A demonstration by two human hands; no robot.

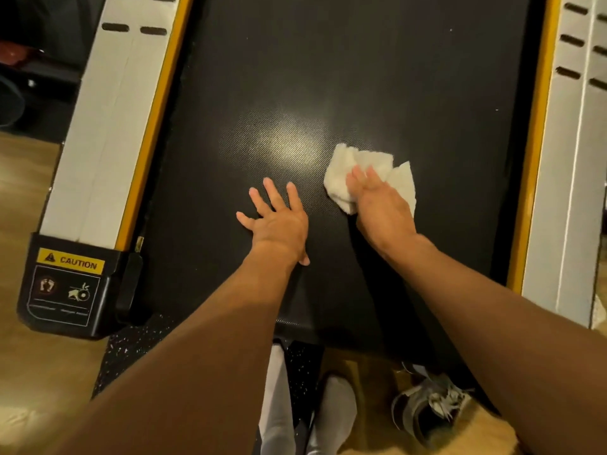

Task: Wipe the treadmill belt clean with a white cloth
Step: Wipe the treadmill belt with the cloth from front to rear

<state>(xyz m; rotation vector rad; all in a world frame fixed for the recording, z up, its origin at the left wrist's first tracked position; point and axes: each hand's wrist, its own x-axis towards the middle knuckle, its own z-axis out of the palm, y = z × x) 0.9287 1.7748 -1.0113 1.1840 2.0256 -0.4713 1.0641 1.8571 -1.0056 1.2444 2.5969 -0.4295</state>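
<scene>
Both hands lie open mid-wipe: your left hand (279,221) braces on the belt (361,77), right hand (381,208) presses the white cloth (371,160); sweep onward next.

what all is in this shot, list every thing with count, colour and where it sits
treadmill belt: 1, black, centre of the view
white cloth: 1, white, bunched on the belt right of centre
side rails: 2, silver-grey with yellow inner strips, either side of the belt
end cap: 1, black with a yellow caution label, near end of the left rail
mat: 1, black with speckles, under the treadmill's near end
floor: 1, tan wood, left and bottom
shoe: 1, grey, on the floor at bottom right
foot: 1, grey sock, below the belt's end
left hand: 1, flat on the belt, fingers spread
right hand: 1, presses the cloth
</scene>
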